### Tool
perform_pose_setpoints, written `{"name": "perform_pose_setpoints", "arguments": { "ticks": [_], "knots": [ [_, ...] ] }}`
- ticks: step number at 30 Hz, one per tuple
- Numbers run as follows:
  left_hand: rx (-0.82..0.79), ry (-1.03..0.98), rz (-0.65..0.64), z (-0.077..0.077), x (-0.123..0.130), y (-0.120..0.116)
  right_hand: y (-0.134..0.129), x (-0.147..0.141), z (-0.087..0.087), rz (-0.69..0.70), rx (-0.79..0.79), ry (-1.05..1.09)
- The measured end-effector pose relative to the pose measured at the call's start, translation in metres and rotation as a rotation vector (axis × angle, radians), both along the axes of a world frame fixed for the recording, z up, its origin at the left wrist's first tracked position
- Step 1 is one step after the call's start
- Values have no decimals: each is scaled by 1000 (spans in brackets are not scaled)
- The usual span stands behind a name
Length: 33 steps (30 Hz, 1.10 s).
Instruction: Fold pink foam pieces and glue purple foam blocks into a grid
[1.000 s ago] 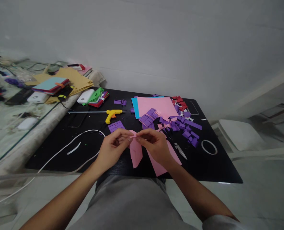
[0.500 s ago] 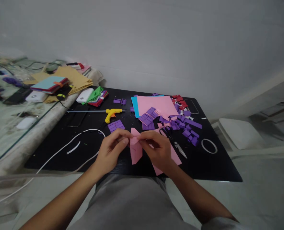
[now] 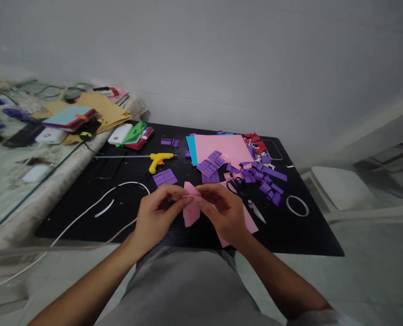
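Pinching the folded pink paper piece [image 3: 191, 213] from opposite sides, left hand [image 3: 156, 215] and right hand [image 3: 227, 217] grasp its upper part, neither clearly nearer; its long axis runs toward the near edge of the black rectangular table [image 3: 286, 237].

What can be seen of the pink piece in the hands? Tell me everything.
The pink piece looks like paper, folded, with a crease running across its upper part and angled corners. Its longer dimension runs toward the near edge of the black table; whether it touches the table cannot be told. The left hand pinches it from the left, the right hand from the right, partly hiding it.
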<state>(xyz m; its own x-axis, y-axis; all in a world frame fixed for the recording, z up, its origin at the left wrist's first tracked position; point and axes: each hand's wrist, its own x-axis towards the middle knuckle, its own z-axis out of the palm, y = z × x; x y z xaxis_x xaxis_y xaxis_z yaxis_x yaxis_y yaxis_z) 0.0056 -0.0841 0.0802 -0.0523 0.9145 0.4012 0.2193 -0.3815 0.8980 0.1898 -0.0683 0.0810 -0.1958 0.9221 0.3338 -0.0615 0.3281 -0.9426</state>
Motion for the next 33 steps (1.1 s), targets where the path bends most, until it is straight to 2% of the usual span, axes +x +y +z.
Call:
{"name": "perform_pose_setpoints", "arguments": {
  "ticks": [4,12,18,25,33],
  "knots": [
    [7,25,20,-2,0,-2,1,-2,-1,-42,-38,-1],
    [55,23,13,1,2,-2,0,-3,1,-124,54,-39],
    [108,68,54,5,5,-3,-2,-5,4,-168,87,-31],
    [148,113,90,2,4,-3,-1,-6,0,-159,99,-1],
    [125,126,57,2,3,-5,-1,-5,-3,-176,104,-25]
  ]
}}
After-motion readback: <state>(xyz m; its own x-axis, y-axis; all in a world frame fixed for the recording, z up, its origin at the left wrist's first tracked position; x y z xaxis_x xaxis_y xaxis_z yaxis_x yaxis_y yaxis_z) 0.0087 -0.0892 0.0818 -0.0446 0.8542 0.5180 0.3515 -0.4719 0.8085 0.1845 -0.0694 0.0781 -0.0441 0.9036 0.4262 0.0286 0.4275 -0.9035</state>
